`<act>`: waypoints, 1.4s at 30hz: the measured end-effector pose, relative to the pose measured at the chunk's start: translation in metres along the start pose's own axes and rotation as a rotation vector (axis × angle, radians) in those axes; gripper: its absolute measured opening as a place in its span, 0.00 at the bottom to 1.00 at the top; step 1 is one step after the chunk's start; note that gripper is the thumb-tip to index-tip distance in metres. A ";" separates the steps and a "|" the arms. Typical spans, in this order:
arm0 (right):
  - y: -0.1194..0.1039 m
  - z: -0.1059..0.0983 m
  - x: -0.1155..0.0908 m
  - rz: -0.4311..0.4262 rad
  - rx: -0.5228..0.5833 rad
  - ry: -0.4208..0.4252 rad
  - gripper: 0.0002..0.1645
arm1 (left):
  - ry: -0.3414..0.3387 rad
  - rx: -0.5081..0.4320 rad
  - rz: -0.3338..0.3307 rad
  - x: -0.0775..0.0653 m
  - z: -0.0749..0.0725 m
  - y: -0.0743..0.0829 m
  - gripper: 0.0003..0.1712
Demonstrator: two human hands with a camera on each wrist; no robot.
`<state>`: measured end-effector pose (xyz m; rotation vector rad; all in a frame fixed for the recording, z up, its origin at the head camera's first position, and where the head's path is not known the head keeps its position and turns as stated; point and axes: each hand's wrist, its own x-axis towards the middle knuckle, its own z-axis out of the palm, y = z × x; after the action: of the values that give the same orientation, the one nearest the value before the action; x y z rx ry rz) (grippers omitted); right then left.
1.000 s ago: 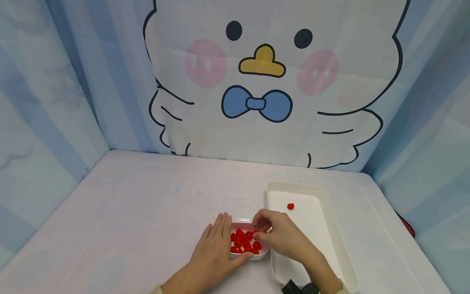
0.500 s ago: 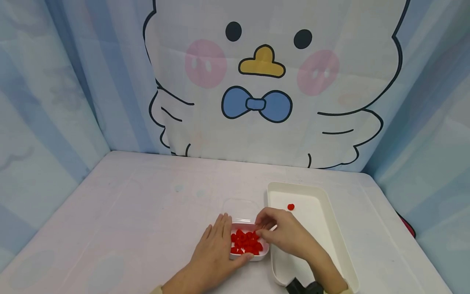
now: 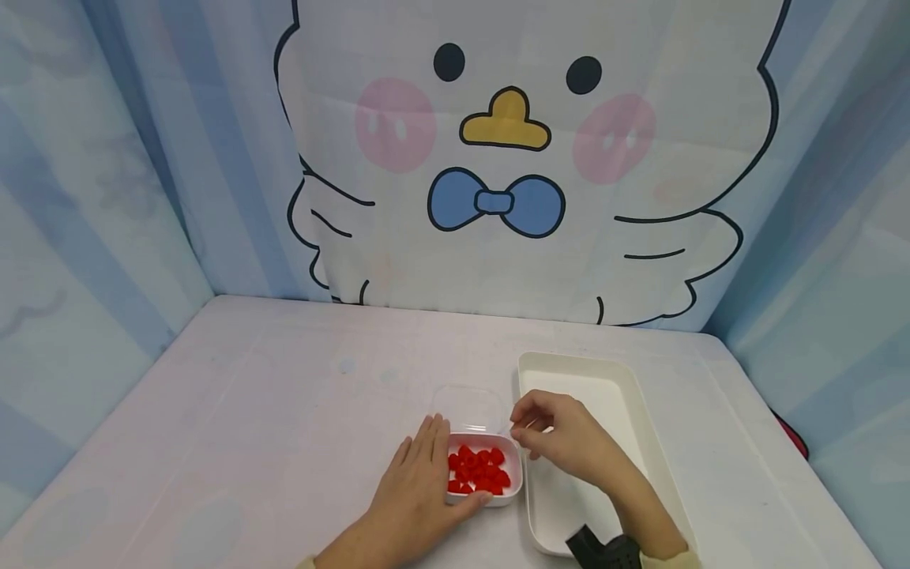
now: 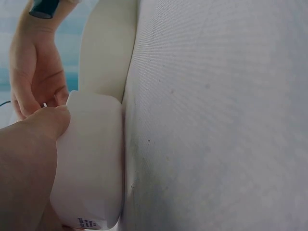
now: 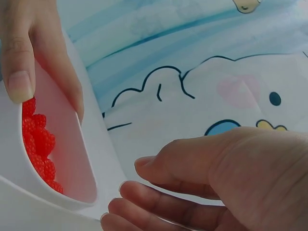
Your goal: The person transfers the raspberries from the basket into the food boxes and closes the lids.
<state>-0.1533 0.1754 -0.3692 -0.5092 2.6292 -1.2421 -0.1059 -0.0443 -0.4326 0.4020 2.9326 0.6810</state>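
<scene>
My left hand (image 3: 415, 490) rests along the left end of a small white plastic box (image 3: 512, 494), fingers straight. Its thumb (image 5: 20, 86) lies over the near rim in the right wrist view. Inside are several red raspberries (image 3: 479, 470), some hidden by the hand. Beyond the box's right back corner hovers my right hand (image 3: 569, 435), over the left side of a long white tray (image 3: 569, 518). Its thumb and index fingertips stand apart in the right wrist view, with no object visible between them.
A clear plastic lid (image 3: 465, 403) lies behind the box. The tray stands just right of the box on the pale table (image 3: 284, 395). A printed cloth (image 3: 498, 269) hangs behind the table's far edge.
My right hand has lifted back and to the right, away from the raspberries toward the tray. It now hides the lone raspberry seen in the tray earlier. My left hand stays put.
</scene>
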 end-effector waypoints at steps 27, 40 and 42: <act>0.039 -0.028 0.009 0.259 -0.068 0.151 0.09 | -0.001 0.028 -0.010 0.001 0.000 0.002 0.64; 0.055 -0.042 0.013 0.346 -0.077 0.214 0.12 | 0.027 0.039 0.012 -0.001 0.001 0.000 0.63; 0.057 -0.043 0.015 0.349 -0.064 0.217 0.12 | 0.027 0.037 0.011 -0.001 0.001 0.000 0.63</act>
<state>-0.1932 0.2343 -0.3867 0.0834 2.7800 -1.1590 -0.1046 -0.0445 -0.4334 0.4163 2.9740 0.6397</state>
